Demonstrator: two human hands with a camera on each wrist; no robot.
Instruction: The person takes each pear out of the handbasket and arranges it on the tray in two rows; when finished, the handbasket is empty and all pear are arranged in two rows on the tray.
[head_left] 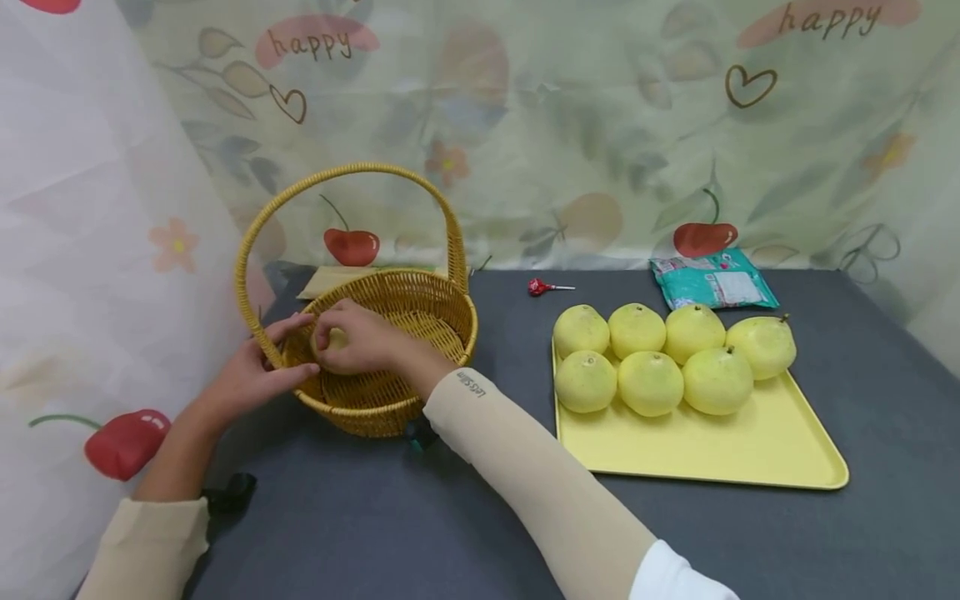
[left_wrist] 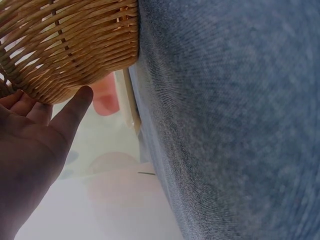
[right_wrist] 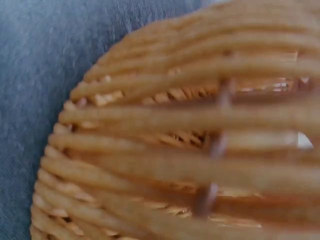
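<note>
A round wicker basket with a tall hoop handle stands at the left of the table. My right hand reaches down into its left side, fingers curled round a pale yellow-green pear, mostly hidden by the hand. My left hand holds the left rim by the foot of the handle, thumb and fingers spread along it. In the left wrist view the left hand is against the woven wall. Blurred wicker fills the right wrist view, where the right hand is hidden.
A yellow tray on the right bears several pears in two rows. Behind it lie a teal packet and a red lollipop. A flat tan item lies behind the basket. Printed curtains hang at the back and left.
</note>
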